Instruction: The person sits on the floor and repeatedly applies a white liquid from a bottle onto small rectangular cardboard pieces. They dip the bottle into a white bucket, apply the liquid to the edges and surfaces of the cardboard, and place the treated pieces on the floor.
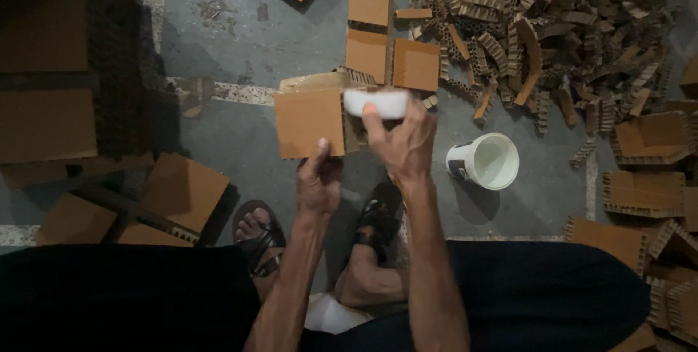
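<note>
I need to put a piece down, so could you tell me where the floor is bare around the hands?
Bare floor lies left of the three flat cardboard squares, above the held cardboard box. Another patch lies between the white bucket and the right foot's sandal. The scrap heap upper right and the stacked sheets left are crowded.

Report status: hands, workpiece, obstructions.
Left hand grips cardboard piece at bottom edge. Right hand holds white pad at its top. White bucket beside, apart.
</note>
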